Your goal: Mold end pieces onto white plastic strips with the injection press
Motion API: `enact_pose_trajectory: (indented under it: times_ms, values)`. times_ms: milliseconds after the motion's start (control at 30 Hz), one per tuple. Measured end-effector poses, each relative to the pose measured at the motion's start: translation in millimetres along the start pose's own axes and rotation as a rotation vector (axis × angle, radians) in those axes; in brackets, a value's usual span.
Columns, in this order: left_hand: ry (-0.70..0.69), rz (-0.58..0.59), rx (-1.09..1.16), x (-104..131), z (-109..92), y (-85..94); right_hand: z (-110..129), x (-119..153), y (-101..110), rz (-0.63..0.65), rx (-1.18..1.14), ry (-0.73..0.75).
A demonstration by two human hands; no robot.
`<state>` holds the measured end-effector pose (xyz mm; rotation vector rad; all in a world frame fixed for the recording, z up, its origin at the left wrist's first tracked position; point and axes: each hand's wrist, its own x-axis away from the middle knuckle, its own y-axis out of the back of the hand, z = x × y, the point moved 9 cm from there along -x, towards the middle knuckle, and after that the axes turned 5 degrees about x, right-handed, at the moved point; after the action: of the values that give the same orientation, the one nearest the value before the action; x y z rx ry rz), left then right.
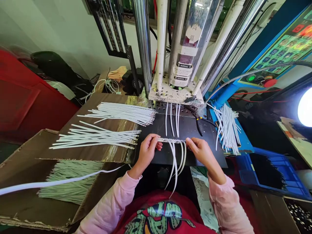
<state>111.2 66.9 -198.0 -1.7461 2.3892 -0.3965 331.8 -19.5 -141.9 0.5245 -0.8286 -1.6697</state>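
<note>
Between my hands stretches a narrow, shiny, pale bar [168,140], held level above the black work plate [156,130]. Its left end is pinched by my left hand [148,148], its right end by my right hand [201,150]. Several thin white strips [175,159] hang from the bar and curve down toward my lap. How they are fixed to it is too small to tell. Past the bar, several more white strips [171,120] stick out toward me from beneath the machine's pale head plate [175,94].
Bundles of white strips [122,113] lie on a cardboard board to the left, above an open carton [21,211] with more. Pliers [199,123] rest on the plate's right side. Further right are another strip pile [227,128], a control panel [275,58] and a bright lamp [305,107].
</note>
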Motion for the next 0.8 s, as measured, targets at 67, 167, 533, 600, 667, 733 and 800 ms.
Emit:
enact_pose_trajectory:
  times_ms: [67, 167, 533, 600, 667, 733, 800]
  values:
    - [-0.023, 0.010, -0.005, 1, 0, 0.4, -2, -1, -12, 0.045, 0.059, -0.029]
    - [-0.043, 0.027, -0.009, 0, 0, -0.7, -6, 2, -27, 0.111, 0.024, -0.038]
    - [-0.036, 0.001, -0.090, 2, -6, -4.5, -28, 14, -39, 0.276, -0.670, -0.153]
    - [-0.023, -0.004, -0.088, 3, -5, -4.6, -26, 14, -40, 0.274, -0.681, -0.159]
    - [-0.015, -0.005, -0.084, 3, -6, -4.3, -24, 14, -42, 0.258, -0.610, -0.173]
    - [-0.016, -0.003, -0.081, 3, -6, -4.0, -22, 15, -42, 0.226, -0.538, -0.183]
    - [-0.015, -0.004, -0.086, 3, -5, -3.3, -14, 17, -40, 0.228, -0.570, -0.136]
